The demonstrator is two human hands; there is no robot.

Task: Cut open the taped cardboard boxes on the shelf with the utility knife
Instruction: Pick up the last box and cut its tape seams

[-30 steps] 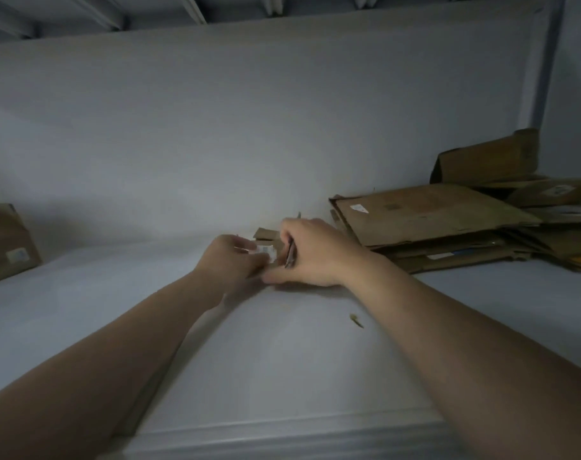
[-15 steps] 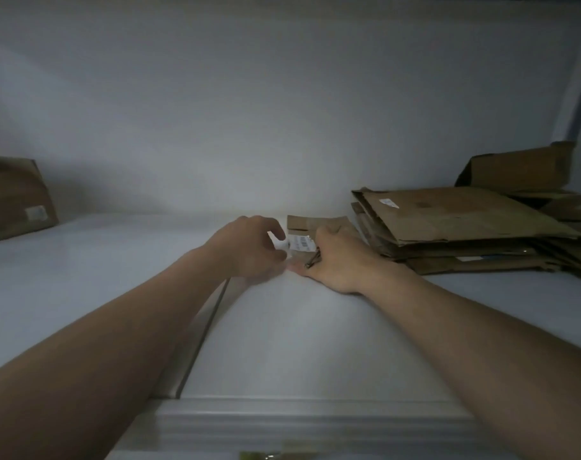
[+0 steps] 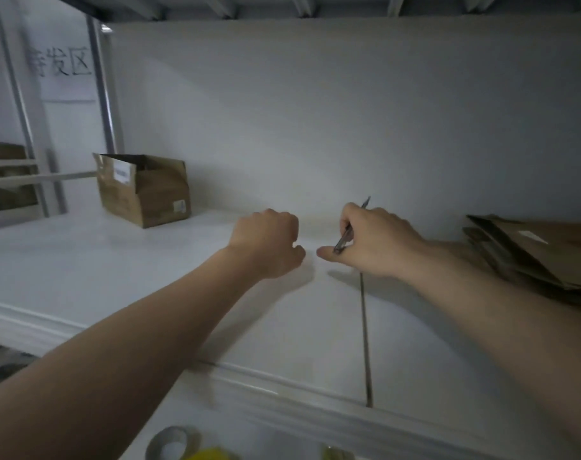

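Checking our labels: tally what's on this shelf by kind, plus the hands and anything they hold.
hands: 2, left hand fisted, right hand
utility knife, in the right hand's grip: 1
cardboard box, standing, flap up: 1
stack of flattened cardboard: 1
Total: 5

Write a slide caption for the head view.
Right hand grips a slim grey utility knife at the white shelf; left hand curled beside it.
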